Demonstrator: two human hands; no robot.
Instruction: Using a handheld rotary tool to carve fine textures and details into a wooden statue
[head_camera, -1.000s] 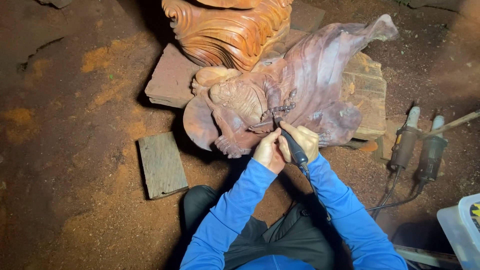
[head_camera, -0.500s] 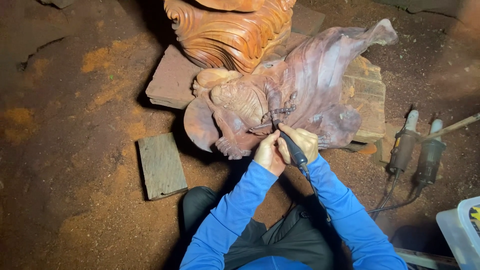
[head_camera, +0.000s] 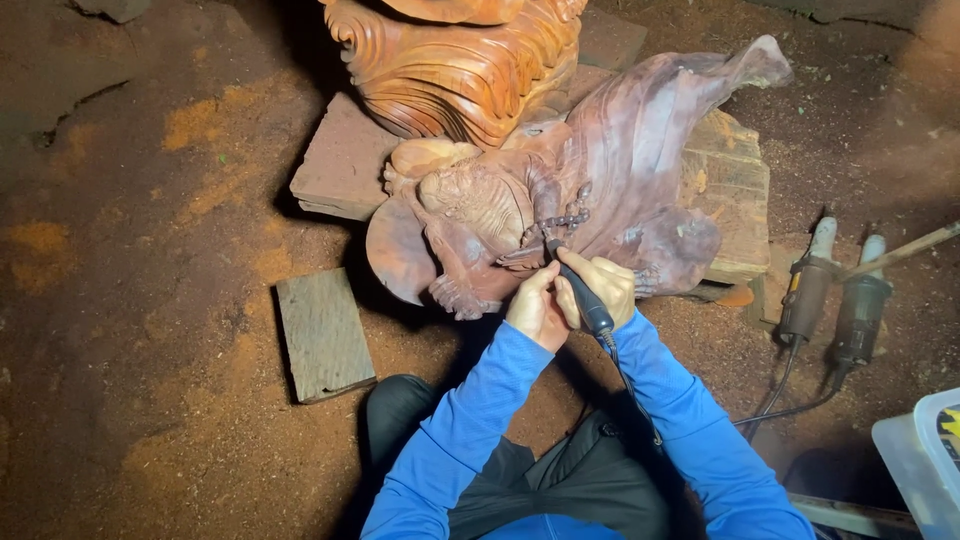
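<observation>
Centre frame, both hands, the left hand (head_camera: 535, 312) and right hand (head_camera: 603, 287), pinch a slim black corded rotary carving tool (head_camera: 578, 290) against the reddish-brown carved wooden figure (head_camera: 560, 210) (lying sideways); a slip could gouge fine detail.

Both hands (head_camera: 570, 300) pressed against carving (head_camera: 600, 200), no gap ahead; taller carving (head_camera: 460, 60) blocks beyond. Left: open dusty floor (head_camera: 150, 300), only small plank (head_camera: 322, 335) lying flat. Right: two power tools (head_camera: 835, 295) with cords, stick across them, plastic tub (head_camera: 925, 455) at corner
</observation>
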